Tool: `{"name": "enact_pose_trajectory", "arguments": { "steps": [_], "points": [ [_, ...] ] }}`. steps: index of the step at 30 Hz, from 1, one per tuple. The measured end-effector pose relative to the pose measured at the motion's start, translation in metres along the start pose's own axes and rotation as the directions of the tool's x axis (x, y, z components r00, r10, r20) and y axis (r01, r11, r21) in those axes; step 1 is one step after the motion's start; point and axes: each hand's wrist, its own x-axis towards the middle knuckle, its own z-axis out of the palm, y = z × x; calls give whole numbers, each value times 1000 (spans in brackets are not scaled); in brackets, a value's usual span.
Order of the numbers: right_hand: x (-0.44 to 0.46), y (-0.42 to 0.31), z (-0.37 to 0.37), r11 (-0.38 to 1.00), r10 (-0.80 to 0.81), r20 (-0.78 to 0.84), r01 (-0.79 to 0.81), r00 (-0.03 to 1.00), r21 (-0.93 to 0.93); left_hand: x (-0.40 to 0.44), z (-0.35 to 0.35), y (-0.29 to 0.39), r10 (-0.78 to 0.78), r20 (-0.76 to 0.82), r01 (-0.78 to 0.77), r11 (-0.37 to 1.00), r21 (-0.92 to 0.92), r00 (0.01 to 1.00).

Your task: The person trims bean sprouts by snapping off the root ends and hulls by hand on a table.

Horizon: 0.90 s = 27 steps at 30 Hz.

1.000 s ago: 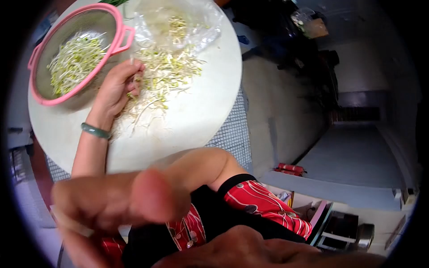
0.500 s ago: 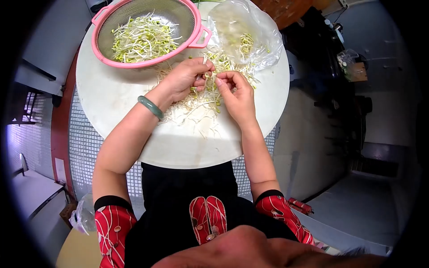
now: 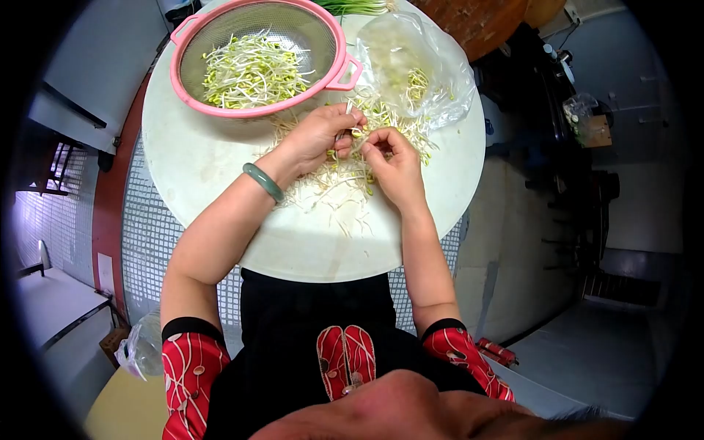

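Observation:
Bean sprouts are pinched in my left hand [image 3: 323, 136], which wears a green bangle [image 3: 262, 182] on its wrist. Close beside it, the thumb and forefinger of my right hand [image 3: 394, 163] are closed on the end of a sprout. Both hands are over a loose pile of bean sprouts [image 3: 337, 178] on the round white table [image 3: 315, 253]. Beyond my left hand stands a pink-rimmed mesh colander [image 3: 253, 112] holding a heap of bean sprouts [image 3: 253, 73]. A clear plastic bag [image 3: 447, 81] with more sprouts inside lies past my right hand.
A bunch of green onions [image 3: 356, 6] lies at the table's far edge. A brown round tabletop [image 3: 469, 22] stands behind at the right. Below left are a pale yellow stool [image 3: 128, 411] and a clear plastic bag [image 3: 141, 348].
The whole view has shifted slightly, so the table and colander appear a little further right and lower. My hands stay close together, with the right fingers now drawn into a tighter pinch.

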Motion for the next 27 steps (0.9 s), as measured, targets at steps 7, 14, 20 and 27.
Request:
{"name": "enact_pose_trajectory", "arguments": {
  "steps": [7, 14, 20, 27],
  "points": [
    [-3, 3, -16, 861, 110, 6, -99, 994, 498, 1, 1, 3, 83, -113, -84, 996, -1, 990],
    [0, 9, -22, 607, 175, 225, -285, 958, 742, -3, 9, 1, -9, 42, 6, 998, 69, 999],
    [-1, 12, -15, 588, 176, 319, -360, 931, 725, -7, 15, 3, -11, 120, -1, 995, 95, 993],
    [0, 7, -11, 585, 249, 293, -385, 923, 714, -6, 15, 4, -23, 187, 9, 997, 78, 982]
  ]
}}
